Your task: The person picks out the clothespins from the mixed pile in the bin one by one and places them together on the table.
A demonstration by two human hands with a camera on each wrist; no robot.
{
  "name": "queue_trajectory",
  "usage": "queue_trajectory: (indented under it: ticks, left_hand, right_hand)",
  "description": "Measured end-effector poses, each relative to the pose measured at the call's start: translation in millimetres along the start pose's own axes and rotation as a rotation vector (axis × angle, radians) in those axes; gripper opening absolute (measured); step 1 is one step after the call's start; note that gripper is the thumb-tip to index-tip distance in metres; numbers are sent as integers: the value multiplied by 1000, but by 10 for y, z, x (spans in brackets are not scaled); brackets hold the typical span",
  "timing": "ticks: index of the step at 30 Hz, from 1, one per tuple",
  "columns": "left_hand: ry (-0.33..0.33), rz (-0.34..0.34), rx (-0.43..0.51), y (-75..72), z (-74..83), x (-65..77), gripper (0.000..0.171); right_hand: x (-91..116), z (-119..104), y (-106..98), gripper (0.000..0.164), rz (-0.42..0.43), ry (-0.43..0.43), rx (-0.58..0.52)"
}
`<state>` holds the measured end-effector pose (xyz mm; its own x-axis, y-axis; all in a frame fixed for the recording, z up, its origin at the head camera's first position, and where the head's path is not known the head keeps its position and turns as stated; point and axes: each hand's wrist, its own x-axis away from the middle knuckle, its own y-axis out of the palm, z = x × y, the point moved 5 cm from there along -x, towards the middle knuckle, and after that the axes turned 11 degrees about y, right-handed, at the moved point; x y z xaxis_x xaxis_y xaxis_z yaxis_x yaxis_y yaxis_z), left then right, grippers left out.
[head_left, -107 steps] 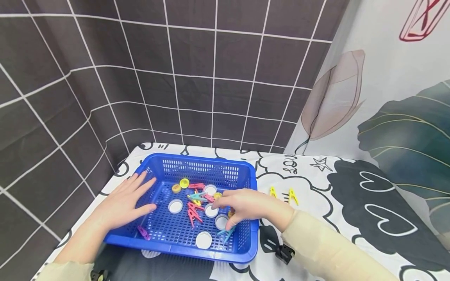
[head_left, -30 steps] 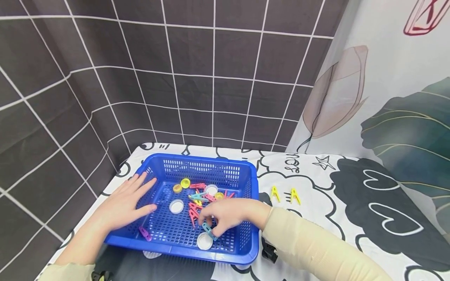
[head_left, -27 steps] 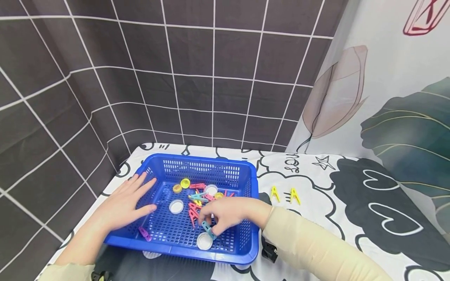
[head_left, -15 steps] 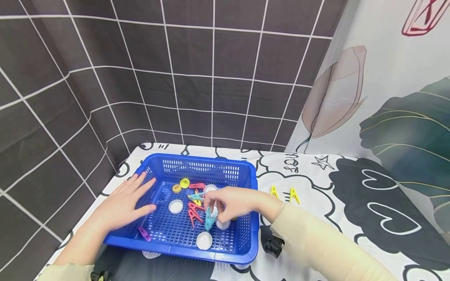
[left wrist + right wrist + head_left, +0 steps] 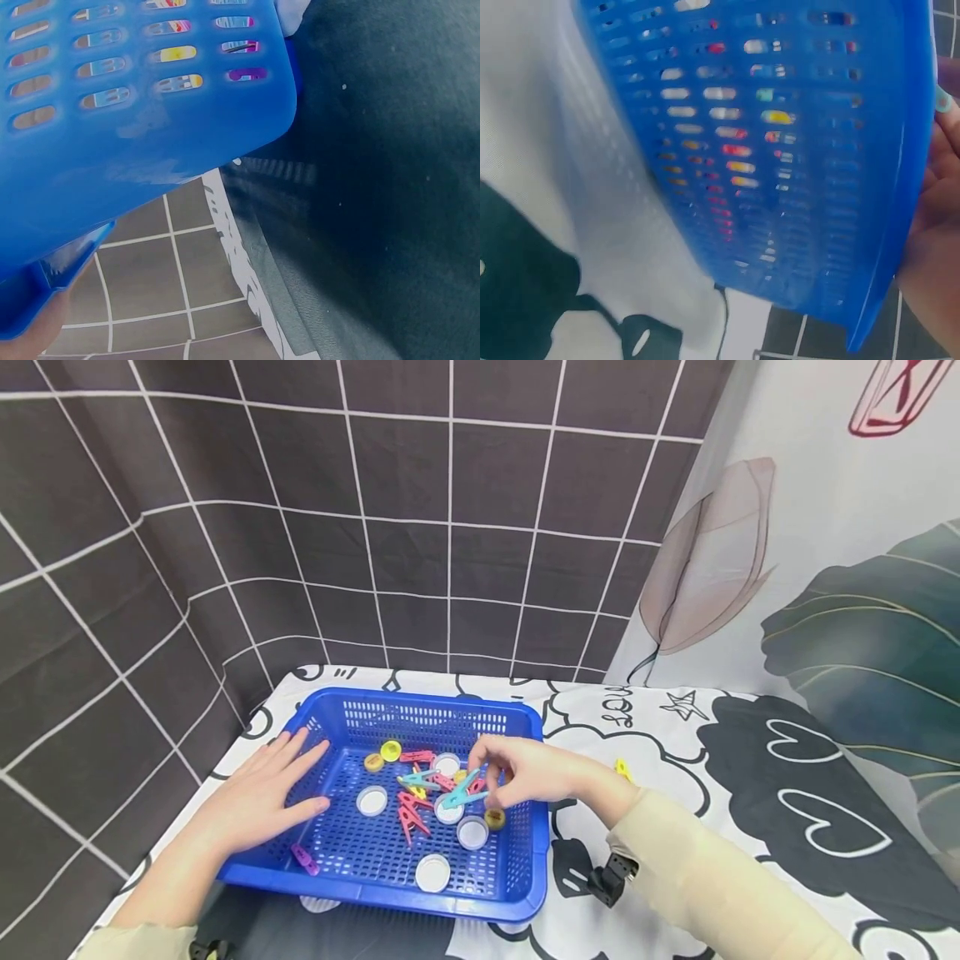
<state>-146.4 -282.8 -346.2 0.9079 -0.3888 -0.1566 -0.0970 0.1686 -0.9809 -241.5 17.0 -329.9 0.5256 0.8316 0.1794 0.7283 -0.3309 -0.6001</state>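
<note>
In the head view a blue plastic basket holds loose clothespins and round caps. My right hand pinches a light blue clothespin above its right half. In the right wrist view the basket wall hides much of that hand. Fingers spread and straight, my left hand lies over the left rim. Below the held clothespin are white caps and a yellow cap. Red clothespins, another light blue clothespin and a purple clothespin lie on the basket floor.
A yellow clothespin lies on the patterned white cloth right of the basket, partly behind the right wrist. Dark tiled-pattern fabric hangs behind. More caps, white and yellow, lie in the basket's left half.
My right hand has picked up the light blue clothespin from the basket's right side, carried it left, then lifted it back up and to the right. The left hand has stayed put.
</note>
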Motion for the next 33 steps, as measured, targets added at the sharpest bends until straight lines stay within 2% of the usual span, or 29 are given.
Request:
queue_trajectory:
  ticks: [6,20,24,33]
  left_hand:
    - [11,12,-12,16,-31,23,76]
    - [9,11,0,4,-7,23,76]
    - [12,11,-8,0,-2,20,76]
    - [11,13,-2,-9,1,12,75]
  right_hand:
    - [75,101,-94,32,40,-5,-139]
    - [383,425,-321,34,186,14,-339]
    - [491,529,-368,34,224,14,-356]
    - [752,809,-456,38,342,92,-339]
